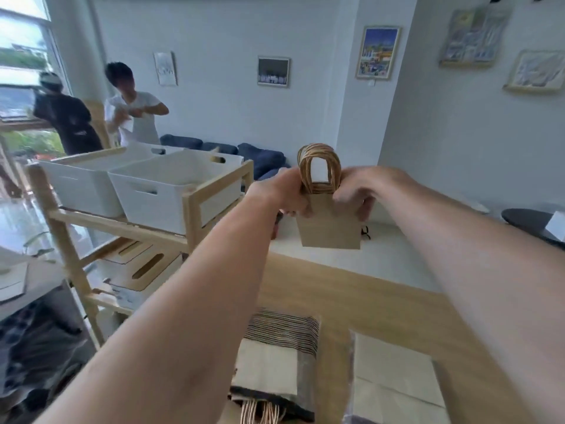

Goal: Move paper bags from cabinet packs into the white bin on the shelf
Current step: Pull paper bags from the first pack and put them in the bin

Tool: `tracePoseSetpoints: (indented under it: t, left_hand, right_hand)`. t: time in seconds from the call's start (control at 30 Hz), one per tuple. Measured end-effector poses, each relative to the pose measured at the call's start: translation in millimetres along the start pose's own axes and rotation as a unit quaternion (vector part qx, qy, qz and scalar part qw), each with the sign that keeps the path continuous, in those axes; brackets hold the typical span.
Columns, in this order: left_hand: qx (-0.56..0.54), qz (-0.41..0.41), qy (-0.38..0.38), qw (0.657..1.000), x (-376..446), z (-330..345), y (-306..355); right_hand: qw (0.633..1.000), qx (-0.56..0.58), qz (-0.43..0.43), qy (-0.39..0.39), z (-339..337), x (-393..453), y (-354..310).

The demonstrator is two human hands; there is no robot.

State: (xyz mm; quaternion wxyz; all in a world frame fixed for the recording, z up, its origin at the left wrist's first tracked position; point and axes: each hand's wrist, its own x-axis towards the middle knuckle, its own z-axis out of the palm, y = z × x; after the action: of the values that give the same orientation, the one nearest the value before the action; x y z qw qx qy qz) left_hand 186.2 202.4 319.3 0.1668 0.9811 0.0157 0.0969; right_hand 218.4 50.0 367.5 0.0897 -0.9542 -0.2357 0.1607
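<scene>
Both hands are up, left hand [284, 194] and right hand [356, 191] gripping a stack of brown paper bags [328, 221] by the top, just right of the white bin [171, 194] on the shelf [189, 215].

- Both hands, left hand [282, 194] and right hand [356, 191], grip a stack of paper bags [328, 221] in open air above the far edge of the wooden cabinet top [351, 289].
- To the left, the near white bin [171, 191] on the shelf's top tier has an open mouth with nothing over it.
- The shelf's corner post [191, 218] and top rail [220, 179] stand between the bags and that bin.
- A second white bin [82, 185] sits touching it on the far-left side.
- Two bag packs [276, 362] [394, 381] lie along the cabinet top's near edge; its middle shows bare wood.
</scene>
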Motion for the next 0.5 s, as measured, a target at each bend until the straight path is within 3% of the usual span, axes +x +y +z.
tracePoseSetpoints:
  t: [0.13,0.3,0.5]
  left_hand:
    - [0.060,0.014,0.099,0.993,31.7,-68.4,-66.9]
    - [0.124,-0.016,0.165,0.978,39.2,-141.0,-184.1]
    - [0.071,-0.098,0.227,0.966,20.4,-194.8,-331.4]
  right_hand:
    - [0.989,0.027,-0.106,0.096,-28.0,34.9,-69.9]
    - [0.948,0.026,-0.249,0.194,-28.5,98.9,-183.3]
    - [0.929,0.012,-0.286,0.234,-9.0,190.6,-332.1]
